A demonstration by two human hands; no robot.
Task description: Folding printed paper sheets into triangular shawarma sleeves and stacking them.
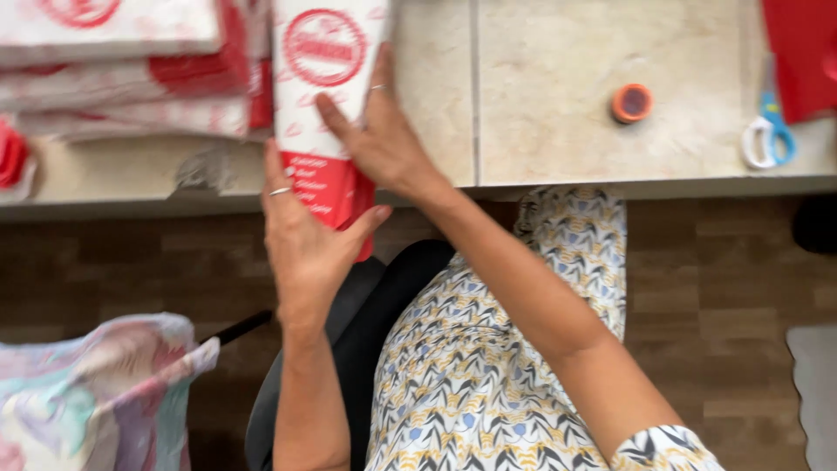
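Note:
A white and red printed paper bag (324, 105) lies folded on the beige stone counter (540, 131), its red end hanging over the front edge. My left hand (301, 231) grips that overhanging red end from below, thumb on the right side. My right hand (379, 131) presses flat on the bag's right edge, fingers spread. Each hand wears a ring.
A stack of the same red and white bags (131, 70) lies at the counter's back left. An orange tape roll (631, 103), blue-handled scissors (767, 135) and a red sheet (802, 52) sit at the right. A pastel cloth (96, 392) lies low left over the wooden floor.

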